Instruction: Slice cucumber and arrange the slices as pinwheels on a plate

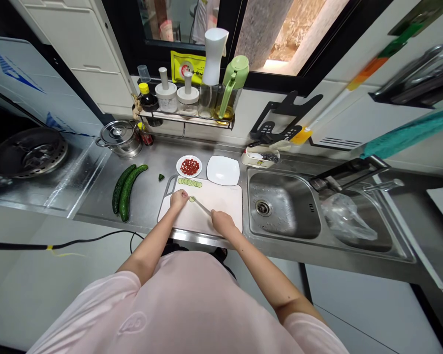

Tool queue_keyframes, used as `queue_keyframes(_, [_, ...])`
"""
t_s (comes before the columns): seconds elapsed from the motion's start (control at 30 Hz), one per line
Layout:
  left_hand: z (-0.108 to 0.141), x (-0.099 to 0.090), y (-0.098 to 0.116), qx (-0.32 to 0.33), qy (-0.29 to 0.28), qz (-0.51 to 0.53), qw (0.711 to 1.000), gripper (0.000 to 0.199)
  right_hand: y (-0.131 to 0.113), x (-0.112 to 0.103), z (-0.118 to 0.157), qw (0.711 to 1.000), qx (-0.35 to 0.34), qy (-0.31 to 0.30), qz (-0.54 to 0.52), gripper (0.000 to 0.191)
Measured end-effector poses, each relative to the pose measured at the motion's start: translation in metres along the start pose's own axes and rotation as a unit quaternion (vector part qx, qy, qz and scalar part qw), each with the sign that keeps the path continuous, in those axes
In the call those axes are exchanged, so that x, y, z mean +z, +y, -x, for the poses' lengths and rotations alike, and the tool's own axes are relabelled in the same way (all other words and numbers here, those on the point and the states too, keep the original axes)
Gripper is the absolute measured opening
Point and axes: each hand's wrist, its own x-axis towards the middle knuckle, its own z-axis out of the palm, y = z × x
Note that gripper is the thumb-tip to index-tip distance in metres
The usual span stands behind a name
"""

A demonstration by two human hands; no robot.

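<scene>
My right hand (pixel 222 222) is wrapped round the handle of a knife (pixel 203 207), whose blade points up and left over the white cutting board (pixel 221 196). At the blade's tip is a single cucumber slice (pixel 192 199). Just left of that slice, the fingers of my left hand (pixel 178 199) are pressed together; what they hold, if anything, is hidden. A row of thin cucumber slices (pixel 190 183) lies along the board's top left edge. Two whole cucumbers (pixel 127 191) rest on the steel counter to the left, and a small dark green cucumber end (pixel 161 177) sits beside the board.
Behind the board stand a plate of chopped red pieces (pixel 189 166) and a white square plate (pixel 223 170). A sink (pixel 284 206) adjoins on the right. A lidded pot (pixel 120 138) and a wok (pixel 27 152) are left. Above hangs a condiment shelf (pixel 186 117).
</scene>
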Motion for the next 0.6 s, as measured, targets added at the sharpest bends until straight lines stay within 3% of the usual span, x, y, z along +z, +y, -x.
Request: queue_keyframes(0.6, [-0.0004,0.0005,-0.0015,0.0,-0.001,0.003,1.0,0.01,-0.0031,-0.0026,0.0014,1.0,-0.004,0.004,-0.003,0.031])
